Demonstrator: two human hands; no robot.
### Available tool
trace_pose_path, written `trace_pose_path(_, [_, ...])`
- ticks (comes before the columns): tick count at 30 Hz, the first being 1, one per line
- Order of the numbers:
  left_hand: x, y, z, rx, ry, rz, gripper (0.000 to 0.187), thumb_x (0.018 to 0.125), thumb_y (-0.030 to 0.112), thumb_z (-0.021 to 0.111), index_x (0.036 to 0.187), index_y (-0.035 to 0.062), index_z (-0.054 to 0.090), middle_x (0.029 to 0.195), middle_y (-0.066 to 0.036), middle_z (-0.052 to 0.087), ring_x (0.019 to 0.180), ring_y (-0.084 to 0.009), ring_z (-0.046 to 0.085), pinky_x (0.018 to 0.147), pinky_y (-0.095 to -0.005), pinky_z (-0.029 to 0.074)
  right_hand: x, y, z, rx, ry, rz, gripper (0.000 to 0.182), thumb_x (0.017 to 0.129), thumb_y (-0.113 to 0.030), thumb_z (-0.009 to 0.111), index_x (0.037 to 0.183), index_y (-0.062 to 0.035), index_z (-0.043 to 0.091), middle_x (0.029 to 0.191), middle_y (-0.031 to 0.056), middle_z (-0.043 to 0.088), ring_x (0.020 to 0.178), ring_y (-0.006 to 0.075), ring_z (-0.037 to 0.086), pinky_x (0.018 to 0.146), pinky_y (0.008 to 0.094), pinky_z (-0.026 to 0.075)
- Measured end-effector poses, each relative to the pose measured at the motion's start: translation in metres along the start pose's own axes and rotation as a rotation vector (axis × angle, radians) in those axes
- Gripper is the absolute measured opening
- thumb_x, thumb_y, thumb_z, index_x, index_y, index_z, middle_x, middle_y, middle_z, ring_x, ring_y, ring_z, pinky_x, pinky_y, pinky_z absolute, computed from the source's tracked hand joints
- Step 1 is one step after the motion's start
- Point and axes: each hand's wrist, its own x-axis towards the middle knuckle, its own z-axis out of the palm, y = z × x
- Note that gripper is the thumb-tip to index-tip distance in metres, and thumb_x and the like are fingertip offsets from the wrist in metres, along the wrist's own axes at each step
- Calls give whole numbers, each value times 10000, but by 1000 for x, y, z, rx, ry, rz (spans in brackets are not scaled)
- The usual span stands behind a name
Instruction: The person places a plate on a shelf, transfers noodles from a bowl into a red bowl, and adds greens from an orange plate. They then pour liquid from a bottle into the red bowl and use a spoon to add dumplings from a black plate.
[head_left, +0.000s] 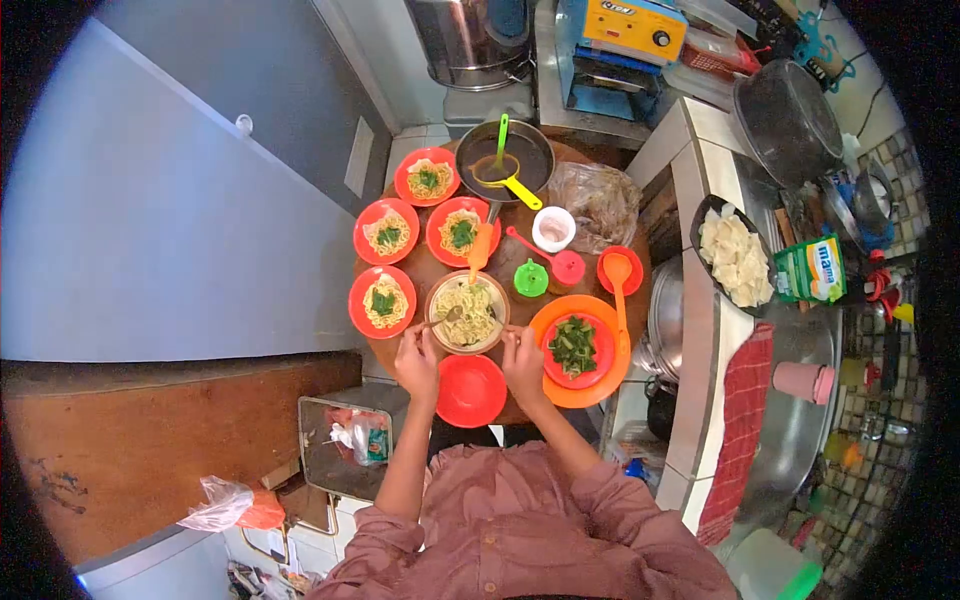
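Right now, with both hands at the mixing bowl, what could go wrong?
Noodles might spill over the mixing bowl's rim, as the spoon in the left hand and the utensil in the right hand work among them.
The right hand is close to the greens and could brush their plate.
A forearm might bump the red bowl between the arms.
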Motion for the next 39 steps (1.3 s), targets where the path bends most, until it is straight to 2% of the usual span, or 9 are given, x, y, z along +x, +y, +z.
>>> trace_pose_path(2, [4, 0, -1, -10, -12, -42, 136, 831, 166, 553, 888, 48, 590, 705, -114, 600, 603, -239, 588, 544, -329, 448, 3, 9, 7, 37, 55, 45, 116, 873, -87, 448, 871, 28, 428, 861, 193, 581, 772, 309, 603, 621, 364, 482])
trace_pose_path(4, [3, -12, 5, -37, -8, -47, 136, 832, 162, 554, 885, 42, 588, 714, -117, 604, 607, -230, 595, 543, -325, 452, 9, 13, 8, 471, 234, 376, 139, 905, -103, 395, 882, 34, 390, 890, 195, 582, 825, 257, 618, 683, 327, 505])
trace_pose_path(8, [1, -15, 6, -148, -25, -155, 125, 834, 139, 556, 874, 22, 578, 733, -121, 613, 634, -208, 613, 543, -314, 461, 11, 34, 6, 826, 363, 601, 141, 921, -103, 341, 921, 37, 326, 961, 256, 536, 864, 304, 606, 797, 333, 499])
trace_pose_path(13, [0, -5, 0, -166, -33, -181, 107, 835, 97, 547, 863, -6, 561, 738, -119, 610, 637, -187, 606, 552, -311, 464, 4, 25, 1, 888, 415, 599, 109, 916, -82, 354, 890, 14, 308, 942, 257, 533, 850, 322, 603, 792, 340, 504])
trace_pose_path(19, [-1, -7, 1, -218, -43, -238, 105, 850, 79, 519, 879, -19, 543, 772, -119, 604, 656, -171, 587, 594, -288, 465, 2, -6, 0, 780, 275, 436, 93, 912, -58, 348, 892, 32, 339, 972, 232, 548, 871, 293, 607, 766, 320, 503])
trace_pose_path(24, [0, -9, 12, -299, -55, -217, 118, 875, 87, 482, 943, -5, 514, 851, -113, 602, 738, -152, 591, 651, -274, 463, 3, -9, 12, 217, 7, 124, 87, 904, -35, 367, 903, 51, 373, 918, 188, 576, 831, 246, 623, 739, 318, 518])
trace_pose_path(27, [-3, -26, 29, -446, -60, -213, 128, 899, 85, 433, 982, -7, 466, 918, -123, 588, 824, -159, 596, 720, -277, 476, 12, -4, 18, 306, 99, 249, 127, 915, -65, 364, 943, 51, 406, 936, 183, 571, 838, 235, 620, 738, 308, 517])
trace_pose_path(29, [-2, -20, 30, -770, -24, -336, 126, 915, 80, 387, 991, -14, 422, 944, -140, 573, 863, -190, 601, 777, -298, 490, 16, 0, 20, 432, 197, 361, 150, 920, -80, 360, 955, 53, 418, 943, 184, 567, 838, 235, 618, 739, 310, 517])
trace_pose_path(39, [5, -8, 8, -593, 33, -288, 113, 911, 56, 381, 960, -43, 407, 980, -189, 578, 888, -220, 601, 779, -305, 501, 17, 14, 9, 820, 299, 578, 214, 936, -146, 332, 965, 46, 423, 951, 211, 550, 822, 257, 611, 731, 314, 525])
